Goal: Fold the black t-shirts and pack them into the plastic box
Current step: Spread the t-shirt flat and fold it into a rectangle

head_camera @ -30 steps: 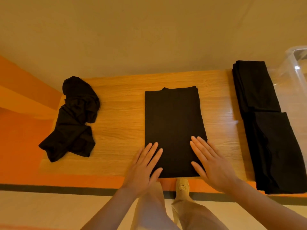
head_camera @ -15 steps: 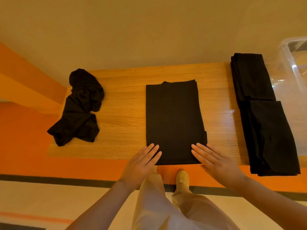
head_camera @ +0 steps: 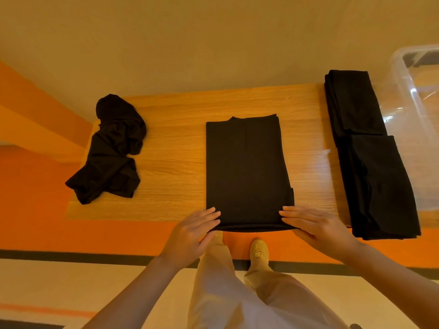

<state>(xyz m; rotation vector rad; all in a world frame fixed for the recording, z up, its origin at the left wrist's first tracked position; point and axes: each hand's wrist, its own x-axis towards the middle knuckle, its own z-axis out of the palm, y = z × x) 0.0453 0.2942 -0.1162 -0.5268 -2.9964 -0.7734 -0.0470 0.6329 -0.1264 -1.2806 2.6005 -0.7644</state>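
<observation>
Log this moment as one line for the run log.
phase: folding | left hand and right hand pinch near hem of half-folded t-shirt | crumpled shirt left | folded stack right | plastic box unpacked

Both hands, left hand [head_camera: 190, 236] and right hand [head_camera: 316, 226], from flat atop the folded t-shirt [head_camera: 247, 172] to pinching its near hem.

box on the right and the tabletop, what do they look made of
Box: looks like clear plastic, glossy; the table shows through its wall and it catches glints. Tabletop: wood or a wood-look laminate, smooth with straight grain lines; which one, the view leaves open.
</observation>
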